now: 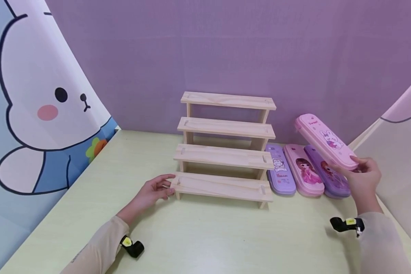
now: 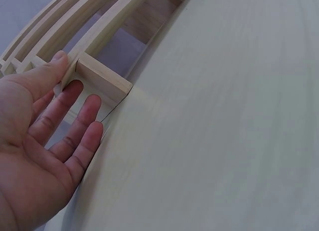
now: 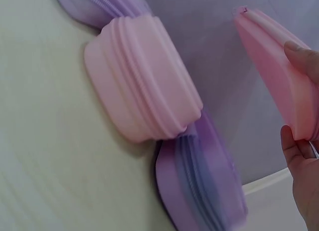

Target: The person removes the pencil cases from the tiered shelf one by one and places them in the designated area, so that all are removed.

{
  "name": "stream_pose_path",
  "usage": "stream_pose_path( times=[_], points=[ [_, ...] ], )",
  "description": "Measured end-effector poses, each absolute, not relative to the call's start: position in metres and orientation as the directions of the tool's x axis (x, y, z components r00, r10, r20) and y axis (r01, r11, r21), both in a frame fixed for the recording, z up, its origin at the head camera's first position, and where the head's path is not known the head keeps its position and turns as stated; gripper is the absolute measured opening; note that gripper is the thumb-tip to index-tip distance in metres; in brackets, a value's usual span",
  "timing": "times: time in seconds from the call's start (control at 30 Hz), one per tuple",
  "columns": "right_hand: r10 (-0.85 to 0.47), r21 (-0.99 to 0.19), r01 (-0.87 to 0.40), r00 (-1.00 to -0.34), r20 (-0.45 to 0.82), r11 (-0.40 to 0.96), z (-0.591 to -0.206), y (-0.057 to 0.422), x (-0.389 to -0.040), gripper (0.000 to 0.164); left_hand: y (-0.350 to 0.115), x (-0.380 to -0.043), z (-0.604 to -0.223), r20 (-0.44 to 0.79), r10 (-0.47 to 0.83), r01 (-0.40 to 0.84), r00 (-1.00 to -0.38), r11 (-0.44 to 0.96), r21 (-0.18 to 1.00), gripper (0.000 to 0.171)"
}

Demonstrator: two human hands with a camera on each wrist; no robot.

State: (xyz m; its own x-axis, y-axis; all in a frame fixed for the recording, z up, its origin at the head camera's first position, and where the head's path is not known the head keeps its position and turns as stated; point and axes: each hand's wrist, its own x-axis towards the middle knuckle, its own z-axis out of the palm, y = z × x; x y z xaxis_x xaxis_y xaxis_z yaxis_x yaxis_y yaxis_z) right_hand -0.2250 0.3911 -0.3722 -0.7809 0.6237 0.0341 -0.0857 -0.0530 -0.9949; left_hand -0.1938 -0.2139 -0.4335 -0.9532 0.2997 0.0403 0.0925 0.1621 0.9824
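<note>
My right hand (image 1: 364,175) grips the near end of a pink zip pencil case (image 1: 326,140) with a bunny and "Sweet" on its lid. It is tilted and held above the other cases; in the right wrist view its pink underside (image 3: 269,66) shows between thumb and fingers. At the left end of a four-step wooden display stand (image 1: 222,186), my left hand (image 1: 154,189) pinches the lowest step. Seen from the left wrist, the thumb (image 2: 52,69) lies on the step's top and the index finger sits under it, the other fingers loosely bent.
Right of the stand lie a lilac pencil case (image 1: 281,171), a pink one (image 1: 305,171) with a doll picture and a purple one (image 1: 328,175), side by side. A purple cloth (image 1: 140,68) hangs behind the table (image 1: 205,236); a bunny-print cloth (image 1: 37,95) covers the left side.
</note>
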Motion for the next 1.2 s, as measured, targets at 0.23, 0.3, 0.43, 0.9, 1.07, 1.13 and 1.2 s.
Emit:
stream_pose_path(
  times=[0.23, 0.3, 0.43, 0.9, 1.07, 1.13, 1.2],
  points=[
    [0.613, -0.999, 0.024, -0.789, -0.048, -0.048, -0.380, 0.400, -0.222, 0.055, -0.213, -0.193, -0.433, 0.046, 0.302, 0.099, -0.952, 0.162, 0.982, 0.050],
    [0.614, -0.998, 0.045, -0.787, -0.059, -0.039, -0.382, 0.404, -0.221, 0.056, -0.213, -0.193, -0.433, 0.050, 0.303, 0.103, -0.952, 0.162, 0.981, 0.050],
    [0.635, -0.998, 0.054, -0.770, -0.066, -0.038, -0.385, 0.409, -0.220, 0.055, -0.213, -0.193, -0.433, 0.049, 0.303, 0.102, -0.952, 0.162, 0.982, 0.050],
    [0.725, -0.999, -0.012, -0.689, -0.015, -0.032, -0.395, 0.418, -0.218, 0.055, -0.213, -0.194, -0.432, 0.045, 0.293, 0.099, -0.955, 0.171, 0.980, 0.050],
    [0.758, -0.999, -0.005, -0.652, -0.032, -0.047, -0.397, 0.422, -0.217, 0.056, -0.214, -0.194, -0.433, 0.046, 0.296, 0.101, -0.954, 0.176, 0.979, 0.050],
    [0.772, -0.999, -0.015, -0.635, -0.026, -0.047, -0.398, 0.424, -0.216, 0.056, -0.214, -0.193, -0.433, 0.045, 0.296, 0.102, -0.954, 0.177, 0.979, 0.049],
    [0.776, -0.998, -0.012, -0.629, -0.035, -0.055, -0.400, 0.426, -0.215, 0.056, -0.214, -0.193, -0.432, 0.042, 0.297, 0.098, -0.954, 0.179, 0.979, 0.049]
  ],
)
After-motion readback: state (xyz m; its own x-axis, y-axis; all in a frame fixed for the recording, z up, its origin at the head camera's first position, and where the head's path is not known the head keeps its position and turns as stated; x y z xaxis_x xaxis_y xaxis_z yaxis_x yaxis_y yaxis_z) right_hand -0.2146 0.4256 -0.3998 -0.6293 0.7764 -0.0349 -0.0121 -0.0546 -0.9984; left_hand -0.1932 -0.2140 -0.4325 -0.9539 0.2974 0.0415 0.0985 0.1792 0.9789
